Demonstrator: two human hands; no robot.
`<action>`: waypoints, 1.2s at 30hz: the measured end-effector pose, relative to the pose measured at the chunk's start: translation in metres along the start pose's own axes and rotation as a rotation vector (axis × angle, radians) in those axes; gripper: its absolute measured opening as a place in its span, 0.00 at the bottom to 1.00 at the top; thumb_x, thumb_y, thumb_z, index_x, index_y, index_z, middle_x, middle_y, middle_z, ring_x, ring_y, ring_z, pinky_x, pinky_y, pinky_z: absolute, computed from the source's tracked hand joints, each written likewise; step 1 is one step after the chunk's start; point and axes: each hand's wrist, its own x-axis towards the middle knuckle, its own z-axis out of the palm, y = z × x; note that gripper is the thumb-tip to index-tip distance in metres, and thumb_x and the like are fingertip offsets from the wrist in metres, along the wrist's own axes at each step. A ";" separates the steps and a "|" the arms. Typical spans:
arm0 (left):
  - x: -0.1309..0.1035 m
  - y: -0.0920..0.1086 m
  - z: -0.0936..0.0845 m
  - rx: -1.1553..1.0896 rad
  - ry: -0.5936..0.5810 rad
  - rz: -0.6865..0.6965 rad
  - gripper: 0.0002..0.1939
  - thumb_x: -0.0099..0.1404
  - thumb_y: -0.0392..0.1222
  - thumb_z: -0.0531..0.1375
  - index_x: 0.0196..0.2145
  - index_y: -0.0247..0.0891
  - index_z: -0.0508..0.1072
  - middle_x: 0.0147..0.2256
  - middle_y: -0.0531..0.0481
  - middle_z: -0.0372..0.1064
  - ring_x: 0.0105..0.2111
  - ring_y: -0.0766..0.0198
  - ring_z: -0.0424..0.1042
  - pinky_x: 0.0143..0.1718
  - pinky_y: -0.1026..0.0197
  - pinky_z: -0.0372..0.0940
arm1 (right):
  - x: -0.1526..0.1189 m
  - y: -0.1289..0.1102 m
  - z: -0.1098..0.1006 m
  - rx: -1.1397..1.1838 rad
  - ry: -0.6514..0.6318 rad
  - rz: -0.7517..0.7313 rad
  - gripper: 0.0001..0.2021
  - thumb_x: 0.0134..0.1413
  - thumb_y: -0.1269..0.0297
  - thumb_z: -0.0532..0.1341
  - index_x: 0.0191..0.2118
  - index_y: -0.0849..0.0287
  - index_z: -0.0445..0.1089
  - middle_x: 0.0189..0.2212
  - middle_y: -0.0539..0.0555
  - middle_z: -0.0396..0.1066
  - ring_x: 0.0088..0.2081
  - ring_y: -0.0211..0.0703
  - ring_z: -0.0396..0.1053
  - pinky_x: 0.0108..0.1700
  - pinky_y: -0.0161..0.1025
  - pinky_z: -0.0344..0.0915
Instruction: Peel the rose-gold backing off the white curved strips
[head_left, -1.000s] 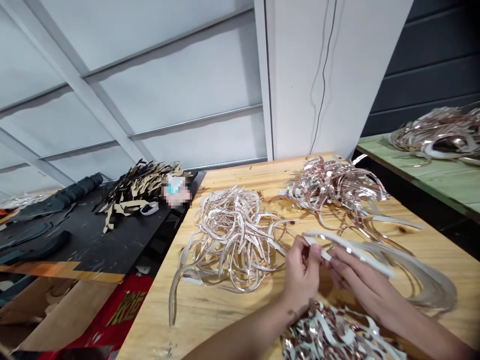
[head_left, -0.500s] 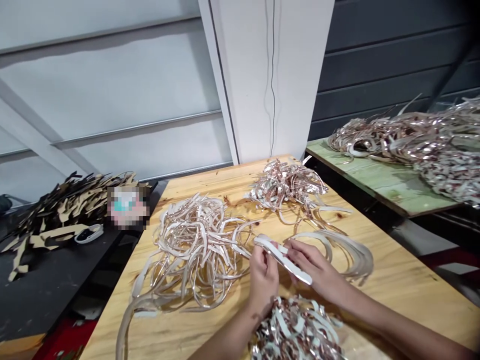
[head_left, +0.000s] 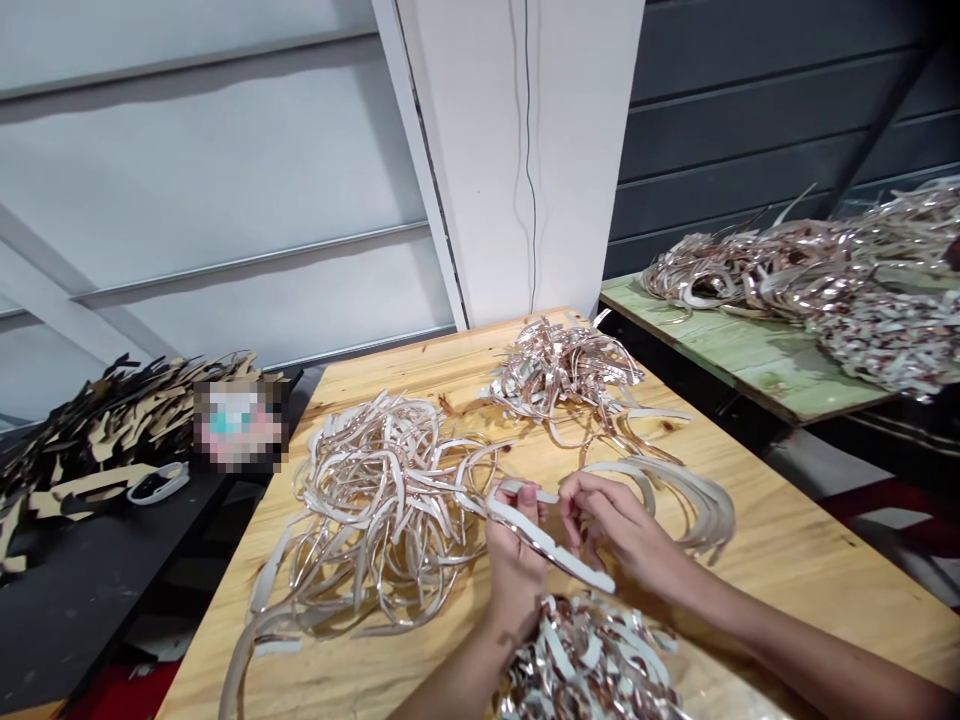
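A narrow strip, white on one face and shiny rose-gold at its edge, is looped between my hands above the wooden table. My left hand is closed around the strip, thumb on top. My right hand pinches the strip's other end between thumb and fingers. Left of my hands lies a tangled pile of long strips. A curved bundle of strips rests just beyond my right hand. Below my wrists sits a heap of short curled strips.
A shiny heap of strips lies at the table's far end. To the right, a green board carries a large strip pile. On the left, a dark table holds black and tan scraps and a white ring-shaped object.
The strip was held as a straight length between both hands; now it bends into a loop at my left hand. My right hand has drawn one end upward. The view has shifted slightly right.
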 end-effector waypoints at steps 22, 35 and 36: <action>-0.004 -0.008 -0.003 0.059 -0.163 0.174 0.22 0.67 0.60 0.64 0.27 0.38 0.71 0.25 0.50 0.71 0.27 0.61 0.73 0.32 0.61 0.69 | 0.000 0.006 -0.009 -0.356 0.183 -0.211 0.11 0.70 0.59 0.56 0.36 0.57 0.68 0.20 0.47 0.69 0.18 0.38 0.67 0.22 0.34 0.63; -0.004 -0.003 0.002 -0.117 -0.214 0.000 0.24 0.63 0.62 0.67 0.28 0.40 0.66 0.19 0.56 0.66 0.17 0.66 0.67 0.21 0.63 0.66 | 0.003 -0.004 -0.006 -0.090 0.092 -0.120 0.13 0.64 0.53 0.64 0.39 0.60 0.72 0.23 0.52 0.76 0.23 0.43 0.76 0.28 0.39 0.74; -0.005 -0.003 0.002 -0.127 -0.226 0.007 0.23 0.63 0.62 0.67 0.28 0.40 0.66 0.19 0.56 0.66 0.17 0.66 0.67 0.20 0.63 0.65 | 0.003 -0.004 -0.005 -0.080 0.119 -0.105 0.13 0.62 0.53 0.66 0.38 0.60 0.72 0.23 0.52 0.76 0.23 0.44 0.76 0.28 0.39 0.75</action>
